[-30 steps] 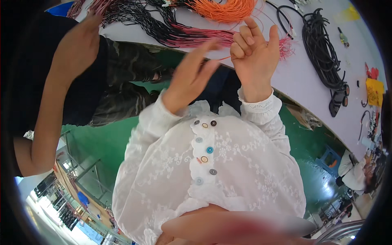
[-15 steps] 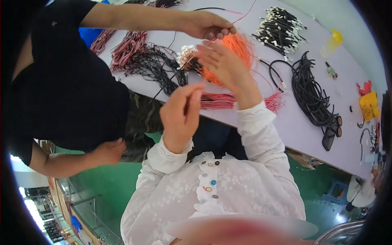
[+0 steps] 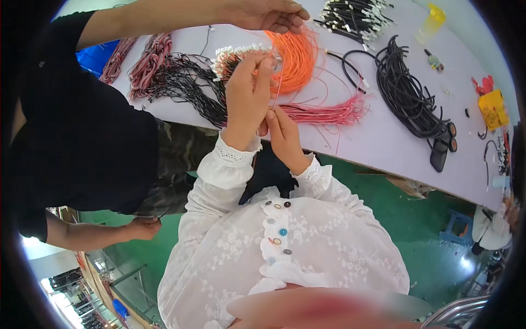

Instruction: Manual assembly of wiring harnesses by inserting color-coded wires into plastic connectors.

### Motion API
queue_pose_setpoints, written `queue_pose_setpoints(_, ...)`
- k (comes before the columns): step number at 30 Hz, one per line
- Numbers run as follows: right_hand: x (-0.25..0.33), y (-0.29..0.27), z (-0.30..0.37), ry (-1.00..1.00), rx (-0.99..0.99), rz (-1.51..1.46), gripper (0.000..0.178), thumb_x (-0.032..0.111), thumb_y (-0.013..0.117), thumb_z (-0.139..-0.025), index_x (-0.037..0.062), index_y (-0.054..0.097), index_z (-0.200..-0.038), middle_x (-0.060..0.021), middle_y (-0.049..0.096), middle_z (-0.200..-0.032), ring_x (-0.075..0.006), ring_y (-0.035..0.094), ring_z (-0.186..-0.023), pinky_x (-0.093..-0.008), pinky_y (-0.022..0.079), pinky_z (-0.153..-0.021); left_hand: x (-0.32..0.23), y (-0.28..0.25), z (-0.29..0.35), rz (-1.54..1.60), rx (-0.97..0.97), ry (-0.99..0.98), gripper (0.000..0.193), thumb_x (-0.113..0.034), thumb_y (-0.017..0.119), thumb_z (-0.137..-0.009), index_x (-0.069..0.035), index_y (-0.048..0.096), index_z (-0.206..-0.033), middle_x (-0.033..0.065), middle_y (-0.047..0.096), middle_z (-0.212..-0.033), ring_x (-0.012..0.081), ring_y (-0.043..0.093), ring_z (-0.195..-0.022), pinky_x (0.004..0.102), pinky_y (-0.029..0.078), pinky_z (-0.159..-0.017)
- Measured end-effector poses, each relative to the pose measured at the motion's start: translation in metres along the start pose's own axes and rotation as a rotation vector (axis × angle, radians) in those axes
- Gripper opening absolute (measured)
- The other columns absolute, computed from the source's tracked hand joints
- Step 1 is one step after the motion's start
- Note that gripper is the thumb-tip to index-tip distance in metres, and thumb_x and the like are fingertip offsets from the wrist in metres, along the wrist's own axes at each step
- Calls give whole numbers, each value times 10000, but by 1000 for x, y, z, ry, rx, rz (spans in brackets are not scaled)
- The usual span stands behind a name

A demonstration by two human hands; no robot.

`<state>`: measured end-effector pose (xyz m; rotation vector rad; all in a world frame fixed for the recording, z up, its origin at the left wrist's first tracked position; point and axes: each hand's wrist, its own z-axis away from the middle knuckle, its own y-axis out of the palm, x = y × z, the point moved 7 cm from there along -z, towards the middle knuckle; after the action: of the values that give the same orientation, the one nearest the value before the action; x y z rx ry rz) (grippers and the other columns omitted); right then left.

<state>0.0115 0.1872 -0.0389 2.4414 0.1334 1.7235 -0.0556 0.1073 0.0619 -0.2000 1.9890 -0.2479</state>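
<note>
My left hand is raised in front of the orange wires, its thumb and fingertips pinched on the upper part of a thin reddish wire. Lower and to the right, my right hand pinches the same wire, which runs nearly upright between the two hands. Behind them lie a bundle of orange wires and a cluster of white connectors. A bundle of pink-red wires lies along the table edge beside my right hand.
At the left stands a co-worker in black, one hand above the table. On the table are black wires, a coil of black cables, short black cables with white ends, a yellow bottle and a yellow packet.
My right hand has come down from the orange wires, and my left hand has risen; both now hold a thin reddish wire. The co-worker's hand over the table no longer pinches a wire.
</note>
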Motion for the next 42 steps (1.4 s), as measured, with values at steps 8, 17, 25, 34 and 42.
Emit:
queue_pose_setpoints(8,-16,-9,64,99,-75,43,241,162,469,-1102,-21,615,-1046,-122,630,-784,-191,607,-694,-319,490,-663,8,51,38,487,247,-450,242,-226,547,-1084,-11,658,-1081,11,662,-918,61,589,-747,203,447,-603)
queue_pose_setpoints(17,67,-99,49,259,-117,69,548,132,663,-1001,31,480,-1508,14,575,-937,-84,574,-862,-249,512,-749,4,78,64,407,357,-342,207,-168,556,-1082,7,656,-1037,-19,627,-894,49,480,-763,227,404,-676)
queue_pose_setpoints(25,47,-113,30,422,-247,-556,477,162,621,-1024,-3,520,-1460,39,555,-839,-36,485,-721,-201,405,-616,4,72,65,40,272,40,111,-90,618,-1025,-17,678,-1084,51,672,-834,122,535,-622,251,433,-564)
queue_pose_setpoints(34,53,-116,22,453,-210,-209,295,163,587,-1053,-26,672,-1264,14,624,-874,-52,530,-763,-230,459,-660,5,63,84,-19,311,43,101,-58,658,-986,-13,701,-1066,103,707,-866,189,643,-659,270,494,-587)
queue_pose_setpoints(42,60,-118,28,341,-155,-5,247,152,622,-1033,-17,713,-1190,-41,697,-970,-91,568,-771,-239,469,-674,19,65,98,164,390,-168,107,-73,659,-996,-8,710,-1065,60,634,-780,99,504,-610,241,400,-544)
